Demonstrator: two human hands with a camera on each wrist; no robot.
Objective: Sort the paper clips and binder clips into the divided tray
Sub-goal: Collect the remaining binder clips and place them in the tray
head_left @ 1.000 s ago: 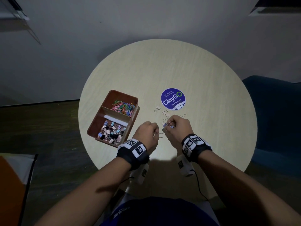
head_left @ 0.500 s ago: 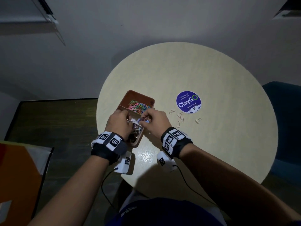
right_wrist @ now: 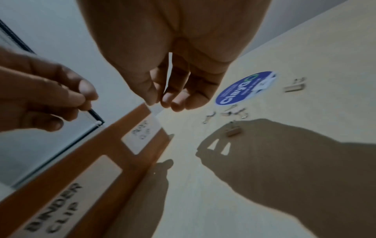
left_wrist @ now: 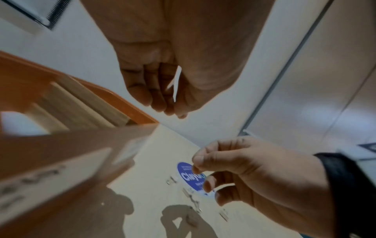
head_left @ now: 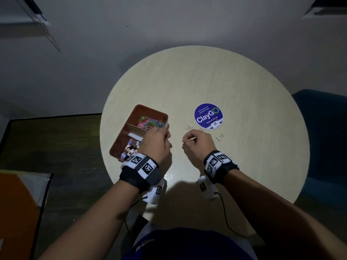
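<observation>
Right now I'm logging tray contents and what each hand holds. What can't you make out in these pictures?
- Binder clip compartment, head view: partly hidden by left hand.
- Right hand, all views: whether the curled fingers pinch anything, too small.
- Tray's far label, right wrist view: blurred, unreadable.
- Loose binder clips on table: count uncertain, right hand covers some.

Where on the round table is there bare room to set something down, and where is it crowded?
The far half of the table, beyond the ClayGo sticker, is bare, and so is the right side past the lone binder clip. It is crowded between the tray and sticker: loose clips, the left hand and right hand.
</observation>
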